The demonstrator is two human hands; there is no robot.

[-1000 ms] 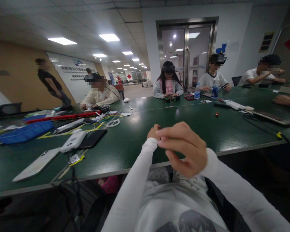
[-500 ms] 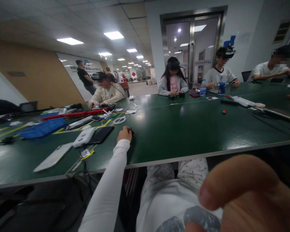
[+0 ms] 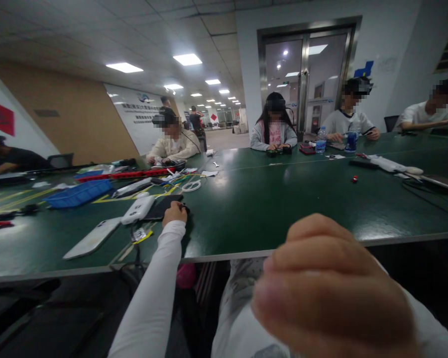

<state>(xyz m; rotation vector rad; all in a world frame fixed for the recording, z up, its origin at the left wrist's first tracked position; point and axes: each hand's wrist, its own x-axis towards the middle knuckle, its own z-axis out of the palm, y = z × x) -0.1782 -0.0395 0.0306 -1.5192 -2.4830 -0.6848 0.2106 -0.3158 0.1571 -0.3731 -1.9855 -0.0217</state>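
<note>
My left hand [image 3: 174, 213] rests on the green table [image 3: 269, 209] near its front edge, in a white sleeve. It is closed like a fist over a small dark object [image 3: 185, 209], of which only a bit shows. A black phone [image 3: 157, 208] and a white device [image 3: 137, 209] lie just left of it. My right hand [image 3: 332, 288] is raised very close to the camera, large and blurred. Its fingers are curled together, and whatever is inside them is hidden.
A white phone [image 3: 93, 238], a cable coil [image 3: 191, 186], a blue tray [image 3: 78, 193] and red bars [image 3: 127, 174] lie to the left. A small red object [image 3: 354, 179] and cables lie to the right. Several people sit along the far side with a water bottle [image 3: 321, 145].
My hands were together over the table edge. Since then the right hand has risen close to the camera and the left hand has moved left along the table, beside the black phone.
</note>
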